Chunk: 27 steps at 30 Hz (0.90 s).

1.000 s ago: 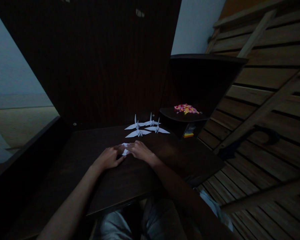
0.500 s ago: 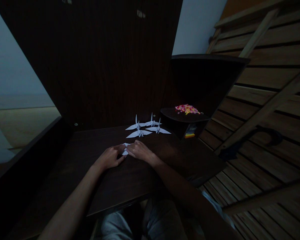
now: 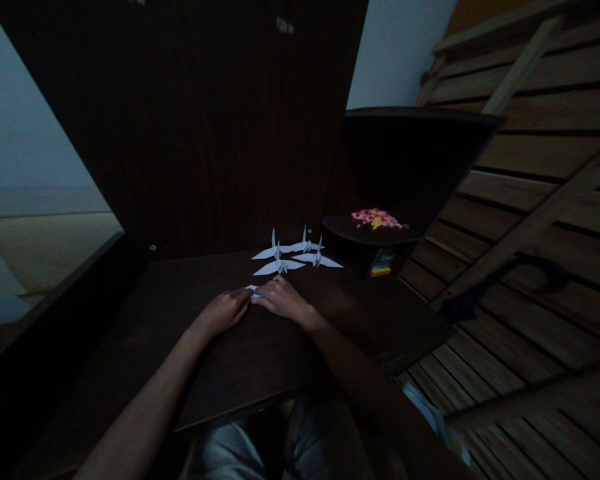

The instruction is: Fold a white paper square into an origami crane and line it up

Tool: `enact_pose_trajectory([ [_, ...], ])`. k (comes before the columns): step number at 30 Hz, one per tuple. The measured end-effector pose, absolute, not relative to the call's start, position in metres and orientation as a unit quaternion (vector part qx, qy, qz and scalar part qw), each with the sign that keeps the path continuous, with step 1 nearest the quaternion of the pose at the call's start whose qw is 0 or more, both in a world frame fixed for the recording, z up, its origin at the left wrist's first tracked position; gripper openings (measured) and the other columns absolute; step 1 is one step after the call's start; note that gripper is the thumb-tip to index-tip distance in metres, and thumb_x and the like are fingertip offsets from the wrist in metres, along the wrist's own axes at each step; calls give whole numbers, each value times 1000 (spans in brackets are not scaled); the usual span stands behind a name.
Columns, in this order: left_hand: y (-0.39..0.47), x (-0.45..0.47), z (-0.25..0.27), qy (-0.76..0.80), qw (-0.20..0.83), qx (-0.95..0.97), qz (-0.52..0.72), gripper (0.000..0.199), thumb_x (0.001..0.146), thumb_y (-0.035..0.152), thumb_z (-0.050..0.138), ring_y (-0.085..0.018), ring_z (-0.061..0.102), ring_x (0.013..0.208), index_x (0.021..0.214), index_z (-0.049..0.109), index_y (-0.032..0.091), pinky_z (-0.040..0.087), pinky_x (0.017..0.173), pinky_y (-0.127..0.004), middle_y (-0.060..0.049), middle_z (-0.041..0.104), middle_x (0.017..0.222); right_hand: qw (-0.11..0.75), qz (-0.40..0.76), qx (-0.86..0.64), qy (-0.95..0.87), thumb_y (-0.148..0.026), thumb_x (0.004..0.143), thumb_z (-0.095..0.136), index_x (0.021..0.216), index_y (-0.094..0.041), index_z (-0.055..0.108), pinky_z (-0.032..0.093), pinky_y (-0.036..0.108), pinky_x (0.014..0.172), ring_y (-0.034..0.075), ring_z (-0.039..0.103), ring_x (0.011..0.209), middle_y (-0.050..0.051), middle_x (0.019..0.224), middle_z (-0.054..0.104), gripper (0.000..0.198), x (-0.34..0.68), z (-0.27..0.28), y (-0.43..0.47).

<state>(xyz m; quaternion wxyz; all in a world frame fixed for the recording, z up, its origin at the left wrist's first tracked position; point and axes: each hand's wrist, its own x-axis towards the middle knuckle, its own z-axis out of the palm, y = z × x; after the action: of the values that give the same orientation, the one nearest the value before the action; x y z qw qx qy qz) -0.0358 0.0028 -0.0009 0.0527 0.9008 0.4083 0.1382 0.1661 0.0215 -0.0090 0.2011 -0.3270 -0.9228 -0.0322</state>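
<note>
A small piece of folded white paper [image 3: 253, 289] lies on the dark desk, mostly covered by my fingers. My left hand [image 3: 225, 310] grips its left side, fingers closed against it. From the right, my right hand [image 3: 281, 298] presses on the same paper with its fingertips. Just beyond my hands several white paper cranes stand in a cluster; the nearest crane [image 3: 280, 267] is close to my right knuckles. Another crane [image 3: 319, 259] has its wings spread at the right of the group.
A colourful heap of small pieces [image 3: 377, 218] rests on the corner shelf [image 3: 350, 235] at right. Below it is a yellow-edged item [image 3: 381, 271]. The dark back panel [image 3: 220, 167] rises behind the cranes, and a slatted wooden frame [image 3: 530, 193] stands on the right.
My hands have drawn closer together over the folded paper, and less of it shows. The left thumb has tucked in toward the fingers. The cranes have stayed in place.
</note>
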Motion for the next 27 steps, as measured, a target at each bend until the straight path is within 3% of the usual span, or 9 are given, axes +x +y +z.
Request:
enact_pose_trajectory([
  [6, 4, -37, -1, 410, 68, 899, 140, 45, 84, 8, 43, -21, 61, 107, 125, 52, 24, 47, 93, -34, -7, 64, 120, 208, -35, -333, -919, -17, 90, 54, 105, -16, 63, 33, 31, 83, 18, 63, 90, 8, 97, 71, 18, 164, -13, 23],
  [15, -1, -38, 2, 429, 20, 877, 217, 52, 77, 2, 44, -23, 62, 100, 125, 54, 21, 48, 90, -37, -9, 66, 112, 317, -27, -340, -885, -24, 95, 44, 100, -16, 66, 35, 32, 84, 16, 64, 83, 7, 92, 72, 24, 160, -13, 22],
  [21, 1, -35, -2, 424, 87, 856, 283, 38, 85, 19, 44, -22, 64, 100, 121, 57, 18, 50, 88, -35, -9, 66, 116, 336, 36, -355, -872, -28, 95, 46, 96, -18, 68, 37, 29, 84, 15, 64, 85, 5, 93, 72, 25, 158, -12, 22],
  [27, 3, -33, -2, 444, 142, 841, 273, 40, 86, 26, 43, -23, 66, 97, 123, 56, 15, 51, 85, -33, -12, 67, 114, 323, 94, -354, -872, -29, 94, 49, 96, -18, 68, 38, 26, 83, 15, 64, 92, 4, 98, 71, 22, 156, -9, 20],
])
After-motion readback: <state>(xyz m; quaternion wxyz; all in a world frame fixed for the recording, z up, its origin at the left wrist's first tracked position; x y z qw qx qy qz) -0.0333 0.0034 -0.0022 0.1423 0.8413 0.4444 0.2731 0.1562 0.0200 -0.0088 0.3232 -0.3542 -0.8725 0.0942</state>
